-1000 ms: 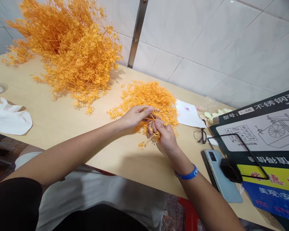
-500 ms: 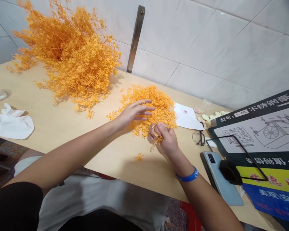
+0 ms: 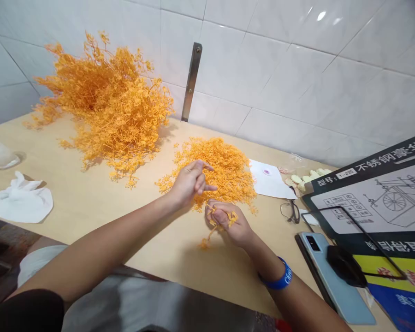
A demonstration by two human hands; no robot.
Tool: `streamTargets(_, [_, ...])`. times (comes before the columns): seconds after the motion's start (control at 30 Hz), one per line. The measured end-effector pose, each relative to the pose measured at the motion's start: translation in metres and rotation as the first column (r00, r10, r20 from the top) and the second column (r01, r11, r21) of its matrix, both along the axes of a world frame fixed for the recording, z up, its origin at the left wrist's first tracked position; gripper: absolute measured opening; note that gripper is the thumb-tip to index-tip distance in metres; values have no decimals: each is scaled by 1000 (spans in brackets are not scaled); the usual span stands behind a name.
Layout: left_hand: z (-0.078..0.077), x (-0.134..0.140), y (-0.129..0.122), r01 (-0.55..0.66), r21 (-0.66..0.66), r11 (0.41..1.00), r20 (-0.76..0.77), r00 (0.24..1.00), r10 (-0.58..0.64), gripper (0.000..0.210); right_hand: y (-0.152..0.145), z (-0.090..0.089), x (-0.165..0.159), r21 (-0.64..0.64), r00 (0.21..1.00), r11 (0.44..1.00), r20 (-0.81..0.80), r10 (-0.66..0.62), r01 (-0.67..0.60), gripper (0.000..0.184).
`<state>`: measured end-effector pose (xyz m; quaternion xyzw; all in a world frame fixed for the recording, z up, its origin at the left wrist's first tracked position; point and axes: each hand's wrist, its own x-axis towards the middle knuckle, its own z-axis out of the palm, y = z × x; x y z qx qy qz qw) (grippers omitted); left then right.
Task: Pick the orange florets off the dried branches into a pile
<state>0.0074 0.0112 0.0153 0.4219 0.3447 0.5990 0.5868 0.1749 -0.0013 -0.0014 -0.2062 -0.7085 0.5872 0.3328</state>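
Sprig of thin, orange, plastic-looking stems (image 3: 232,218) sits pinched in the right hand (image 3: 238,227); beyond that grip lies a bushy orange pile (image 3: 221,159). The half-curled left hand (image 3: 189,182): holding anything? Can't tell. I'd pinch lightly, sparing stems.

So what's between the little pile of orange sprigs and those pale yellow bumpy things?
The head view shows white paper with a purple mark between the orange sprigs and pale yellow things, plus something small and pinkish.
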Motion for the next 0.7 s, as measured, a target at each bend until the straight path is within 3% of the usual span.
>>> streamTargets(0.07, [4, -9, 3, -41, 24, 999, -74, 996, 43, 37, 1, 3, 1, 1, 995, 999, -93, -32, 32, 50])
streamTargets(0.13, [6, -14, 5, -35, 64, 997, -223, 974, 48, 36, 6, 5, 3, -119, 956, 982, -238, -174, 149, 47])
streamTargets(0.23, [2, -13, 5, 2, 133, 991, -436, 898, 56, 49, 16, 4, 6, -282, 877, 903, -270, -398, 324, 41])
streamTargets(0.3, [-2, -9, 3, 66, 200, 978, -573, 817, 62, 47, 19, 2, 7, -345, 836, 850, -243, -491, 399, 38])
streamTargets(0.37, [-5, -6, 1, 119, 243, 963, -658, 749, 74, 40, 20, 1, 7, -385, 821, 829, -247, -515, 405, 38])
streamTargets(0.53, [-5, -2, -6, 182, 323, 929, -711, 694, 111, 52, 14, 0, 3, -399, 839, 844, -258, -479, 359, 38])
streamTargets(0.7, [-8, 1, -11, 301, 394, 868, -788, 597, 151, 101, 11, 2, -1, -413, 836, 828, -232, -498, 379, 38])
